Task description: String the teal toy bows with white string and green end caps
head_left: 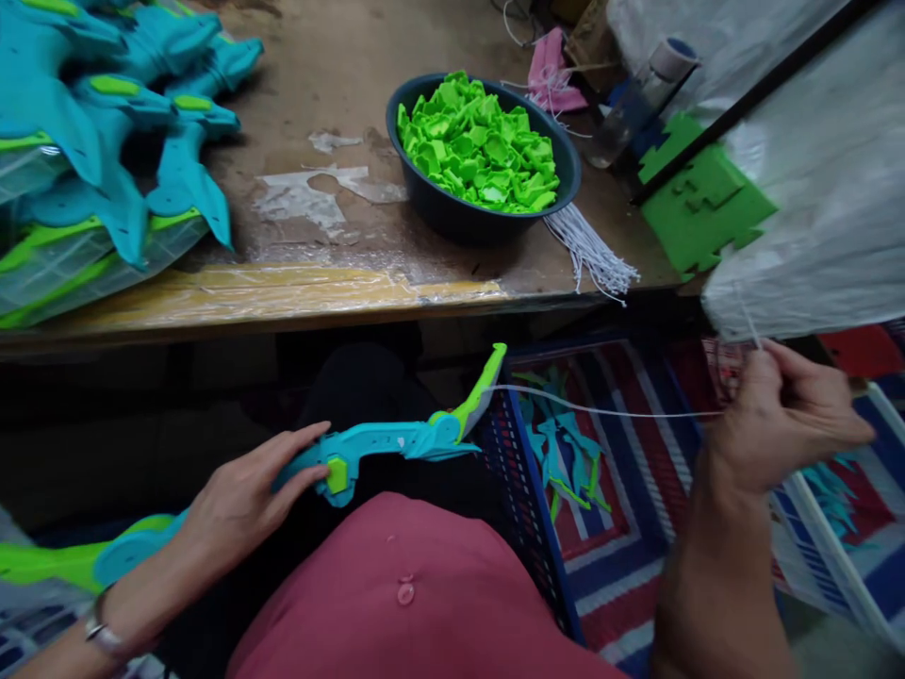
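My left hand point(255, 486) is closed round a long turquoise plastic toy piece point(386, 440) with jointed sections, held over my lap. A lime-green hexagonal cap point(337, 474) sits on it by my fingertips, and its far end is a lime-green tip point(481, 391) angled upward. From near that tip a thin white cord point(608, 412) runs across to the right. My right hand point(784, 415) pinches the cord between thumb and fingers, with a short end sticking up. The piece's near end passes behind my left hand and wrist.
On the wooden table point(339, 57), a dark bowl point(452, 215) holds lime-green caps beside a bundle of white cords point(598, 255). Turquoise pieces point(106, 113) are piled at left. A blue crate point(527, 509) with more pieces and a white crate point(841, 566) stand at right.
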A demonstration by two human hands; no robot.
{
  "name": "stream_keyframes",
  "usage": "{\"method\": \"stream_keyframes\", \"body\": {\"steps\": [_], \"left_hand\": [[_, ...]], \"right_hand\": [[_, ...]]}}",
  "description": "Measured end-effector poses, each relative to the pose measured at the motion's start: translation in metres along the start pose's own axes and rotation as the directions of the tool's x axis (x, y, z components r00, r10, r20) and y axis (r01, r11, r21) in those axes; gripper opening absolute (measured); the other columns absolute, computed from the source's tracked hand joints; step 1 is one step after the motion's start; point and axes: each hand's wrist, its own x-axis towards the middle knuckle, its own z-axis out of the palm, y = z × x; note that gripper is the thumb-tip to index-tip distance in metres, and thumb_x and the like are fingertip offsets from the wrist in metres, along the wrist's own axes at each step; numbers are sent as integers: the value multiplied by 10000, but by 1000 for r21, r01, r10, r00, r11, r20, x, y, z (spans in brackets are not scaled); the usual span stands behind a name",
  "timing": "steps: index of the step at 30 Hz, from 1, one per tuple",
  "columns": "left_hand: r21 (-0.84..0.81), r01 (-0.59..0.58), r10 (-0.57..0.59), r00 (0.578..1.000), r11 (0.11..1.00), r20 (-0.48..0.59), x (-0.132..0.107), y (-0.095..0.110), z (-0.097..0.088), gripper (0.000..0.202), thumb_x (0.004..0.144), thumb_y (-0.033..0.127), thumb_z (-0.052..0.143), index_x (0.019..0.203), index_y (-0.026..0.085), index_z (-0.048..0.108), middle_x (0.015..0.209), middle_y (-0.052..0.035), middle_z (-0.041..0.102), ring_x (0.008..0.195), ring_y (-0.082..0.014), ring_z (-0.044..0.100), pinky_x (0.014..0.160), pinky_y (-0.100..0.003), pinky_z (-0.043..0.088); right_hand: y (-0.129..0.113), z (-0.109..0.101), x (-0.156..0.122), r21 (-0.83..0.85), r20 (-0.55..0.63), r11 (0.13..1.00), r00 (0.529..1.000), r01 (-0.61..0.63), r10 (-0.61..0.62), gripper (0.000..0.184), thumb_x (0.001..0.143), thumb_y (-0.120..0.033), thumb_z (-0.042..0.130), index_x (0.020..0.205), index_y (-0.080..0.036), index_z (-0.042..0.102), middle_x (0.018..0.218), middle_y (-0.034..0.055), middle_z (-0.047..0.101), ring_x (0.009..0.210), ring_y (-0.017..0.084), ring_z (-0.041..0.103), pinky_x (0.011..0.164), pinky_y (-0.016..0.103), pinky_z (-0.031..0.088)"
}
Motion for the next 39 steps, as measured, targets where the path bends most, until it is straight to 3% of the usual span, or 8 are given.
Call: {"method": "stream_keyframes", "body": {"steps": [3,7,10,16,23,28,36,39], "left_hand": [[53,-20,21,1000,998,-15,-2,-8,-7,569,989,634,482,1399,255,593,1214,-71,756,1006,-286,771,823,-366,642],[127,-93,99,994,988,-40,-6,-3,-17,536,1011,596,458,1448,300,552,1162,-54,767,922,-290,784,768,-404,656],[195,-162,178,982,967,-66,-9,4,-25,574,1017,582,438,1544,354,439,1151,-43,769,901,-302,782,783,-462,659],[271,-217,254,961,938,-107,-9,6,-32,623,1028,583,407,1603,352,341,1123,-35,779,862,-275,785,752,-417,658],[216,-181,211,970,959,-123,-9,4,-29,642,1010,606,413,1613,419,294,1160,1,777,880,-298,786,760,-489,676],[218,-210,244,959,953,-143,-10,2,-28,621,1027,570,432,1614,415,298,1106,-9,788,859,-275,788,751,-430,675],[182,-158,185,972,971,-147,-16,0,-23,636,1007,585,444,1608,462,278,1144,10,777,894,-311,782,781,-522,675],[192,-171,200,970,966,-142,-16,-1,-23,627,1012,566,455,1607,447,300,1137,-6,779,885,-302,785,767,-483,678]], "right_hand": [[1,-3,-8,-168,115,957,969,237,-219,193,946,-284,660,1030,-208,817,871,80,721,920,267,650,870,443,473],[-17,24,-53,-31,411,963,882,268,-232,161,951,-280,640,923,-217,786,837,53,718,850,230,611,790,381,469],[-29,47,-86,3,521,970,828,242,-208,161,948,-284,637,911,-225,782,808,37,696,869,229,591,801,370,441],[-36,68,-105,-22,540,982,829,190,-148,189,944,-317,647,832,-218,764,709,11,632,814,216,569,773,352,371],[-41,68,-103,-31,539,982,830,189,-143,203,956,-327,623,831,-218,740,704,10,615,814,209,563,782,344,360],[-41,70,-103,-47,548,979,825,198,-141,216,959,-326,610,813,-222,730,703,11,622,816,213,563,783,345,356],[-40,76,-105,-39,544,971,820,237,-178,226,957,-299,607,784,-210,722,694,14,618,815,214,562,779,343,345],[-41,76,-105,-46,547,967,817,251,-186,226,953,-302,608,775,-214,717,698,15,621,818,217,559,783,347,338]]}}
